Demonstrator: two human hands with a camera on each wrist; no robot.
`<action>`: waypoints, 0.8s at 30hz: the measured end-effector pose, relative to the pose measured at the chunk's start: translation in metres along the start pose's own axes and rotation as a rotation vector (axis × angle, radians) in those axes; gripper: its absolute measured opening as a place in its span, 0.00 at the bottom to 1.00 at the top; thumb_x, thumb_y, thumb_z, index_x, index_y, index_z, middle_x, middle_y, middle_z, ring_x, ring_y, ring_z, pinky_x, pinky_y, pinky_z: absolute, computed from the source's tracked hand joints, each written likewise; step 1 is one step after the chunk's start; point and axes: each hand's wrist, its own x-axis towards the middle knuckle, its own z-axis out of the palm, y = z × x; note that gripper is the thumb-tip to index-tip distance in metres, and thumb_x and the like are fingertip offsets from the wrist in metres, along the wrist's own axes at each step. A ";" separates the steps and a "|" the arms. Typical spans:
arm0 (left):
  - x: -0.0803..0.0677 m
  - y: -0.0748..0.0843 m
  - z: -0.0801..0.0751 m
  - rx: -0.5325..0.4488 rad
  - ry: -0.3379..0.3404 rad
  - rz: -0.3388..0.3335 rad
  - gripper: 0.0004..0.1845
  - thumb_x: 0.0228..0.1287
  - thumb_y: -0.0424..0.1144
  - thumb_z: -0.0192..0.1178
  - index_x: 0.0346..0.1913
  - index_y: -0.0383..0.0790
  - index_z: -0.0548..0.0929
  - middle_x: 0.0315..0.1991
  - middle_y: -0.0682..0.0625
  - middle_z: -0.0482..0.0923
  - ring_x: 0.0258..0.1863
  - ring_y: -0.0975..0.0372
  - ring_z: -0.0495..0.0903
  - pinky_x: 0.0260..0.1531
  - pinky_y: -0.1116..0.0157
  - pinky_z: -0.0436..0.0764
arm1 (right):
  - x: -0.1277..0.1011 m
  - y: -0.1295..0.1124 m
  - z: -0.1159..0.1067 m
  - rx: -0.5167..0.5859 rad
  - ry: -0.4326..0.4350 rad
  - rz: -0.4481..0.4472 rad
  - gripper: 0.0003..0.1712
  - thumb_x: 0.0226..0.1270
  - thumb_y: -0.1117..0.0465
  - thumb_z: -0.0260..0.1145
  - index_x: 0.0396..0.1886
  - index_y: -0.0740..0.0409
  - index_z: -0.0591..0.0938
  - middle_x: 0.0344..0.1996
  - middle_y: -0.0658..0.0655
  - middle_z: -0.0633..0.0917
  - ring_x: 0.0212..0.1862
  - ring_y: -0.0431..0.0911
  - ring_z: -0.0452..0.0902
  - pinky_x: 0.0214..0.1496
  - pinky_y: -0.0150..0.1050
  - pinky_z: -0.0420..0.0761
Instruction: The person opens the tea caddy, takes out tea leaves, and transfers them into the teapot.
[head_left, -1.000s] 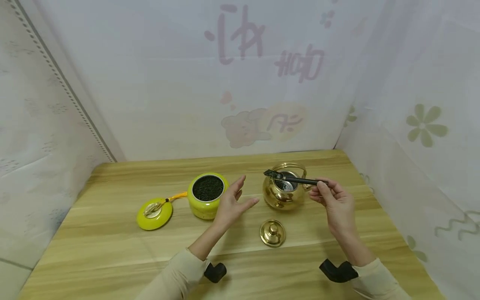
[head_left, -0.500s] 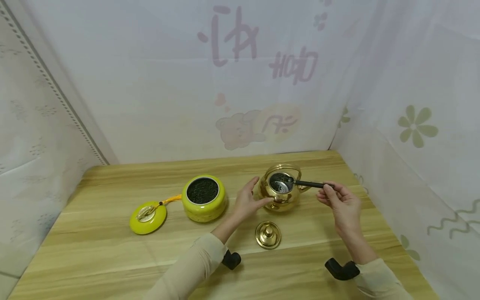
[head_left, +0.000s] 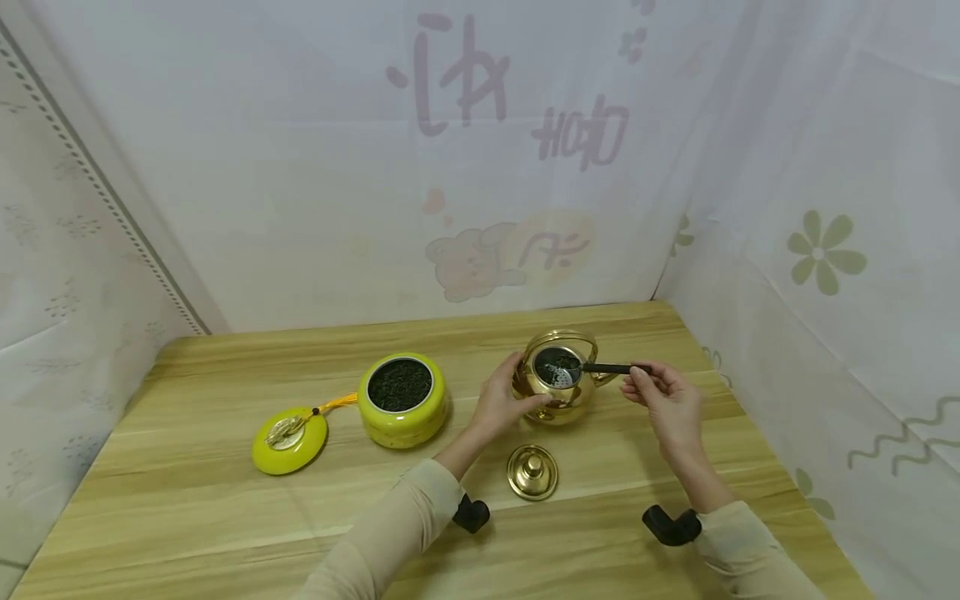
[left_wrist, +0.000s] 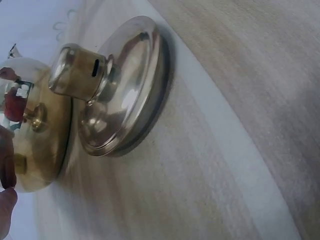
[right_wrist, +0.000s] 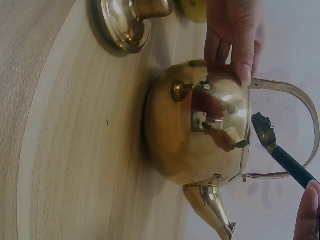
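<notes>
A golden teapot [head_left: 561, 398] stands open on the wooden table [head_left: 225, 500]. My left hand [head_left: 501, 398] holds its left side, thumb in front and fingers [right_wrist: 232, 35] lying over the far wall. My right hand [head_left: 643, 377] pinches the handle of a black tea scoop [head_left: 611, 368]. The scoop's tip [right_wrist: 264, 129] carries dark tea leaves and sits over the pot's mouth, under the arched handle [right_wrist: 295, 97]. The teapot's golden lid [head_left: 532, 472] lies knob up on the table in front of the pot, and it fills the left wrist view [left_wrist: 120, 95].
A yellow jar [head_left: 403, 402] full of dark tea leaves stands left of the teapot. Its yellow lid [head_left: 288, 439] with an orange tassel lies further left. White curtains close off the back and both sides. The teapot's spout [right_wrist: 212, 207] points toward me.
My left hand moved right from the air beside the jar and took hold of the teapot. The scoop dropped from above the pot's handle down into its mouth.
</notes>
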 end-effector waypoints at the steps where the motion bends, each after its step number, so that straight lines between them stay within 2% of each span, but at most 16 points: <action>1: 0.000 0.000 0.000 -0.005 0.003 0.009 0.43 0.51 0.43 0.72 0.68 0.34 0.63 0.68 0.39 0.62 0.69 0.49 0.60 0.68 0.55 0.60 | 0.000 0.000 0.001 -0.011 -0.004 -0.001 0.16 0.64 0.69 0.62 0.44 0.81 0.76 0.26 0.54 0.85 0.28 0.40 0.84 0.33 0.31 0.84; 10: -0.001 -0.001 0.002 -0.003 0.018 0.013 0.43 0.51 0.43 0.72 0.68 0.35 0.63 0.67 0.40 0.65 0.67 0.50 0.63 0.67 0.56 0.63 | 0.003 0.002 0.005 -0.135 -0.050 -0.089 0.12 0.63 0.70 0.62 0.43 0.77 0.79 0.26 0.51 0.84 0.27 0.37 0.83 0.34 0.30 0.83; 13: -0.001 -0.001 0.003 0.003 0.019 0.013 0.42 0.51 0.43 0.71 0.68 0.35 0.64 0.66 0.41 0.66 0.67 0.51 0.64 0.66 0.56 0.64 | 0.002 -0.005 0.010 -0.176 -0.066 -0.132 0.10 0.61 0.73 0.63 0.41 0.77 0.80 0.26 0.55 0.85 0.27 0.36 0.83 0.33 0.30 0.83; 17: -0.001 -0.002 0.004 -0.001 0.018 0.015 0.41 0.51 0.43 0.71 0.67 0.37 0.65 0.65 0.42 0.68 0.66 0.53 0.65 0.66 0.57 0.66 | -0.003 -0.019 0.018 -0.244 -0.096 -0.202 0.09 0.59 0.77 0.62 0.39 0.78 0.80 0.28 0.70 0.83 0.26 0.36 0.82 0.33 0.30 0.83; 19: -0.001 -0.002 0.004 -0.004 0.017 0.013 0.41 0.51 0.43 0.71 0.67 0.38 0.65 0.64 0.43 0.68 0.65 0.53 0.66 0.65 0.57 0.66 | -0.005 -0.023 0.021 -0.299 -0.111 -0.244 0.08 0.59 0.77 0.63 0.39 0.78 0.81 0.28 0.73 0.83 0.27 0.35 0.81 0.32 0.28 0.83; 24: -0.002 -0.003 0.005 0.005 0.027 0.012 0.41 0.51 0.44 0.72 0.67 0.38 0.65 0.64 0.43 0.69 0.65 0.53 0.67 0.65 0.57 0.67 | -0.009 -0.029 0.026 -0.410 -0.131 -0.353 0.08 0.57 0.78 0.63 0.38 0.77 0.81 0.27 0.72 0.84 0.28 0.32 0.80 0.32 0.23 0.81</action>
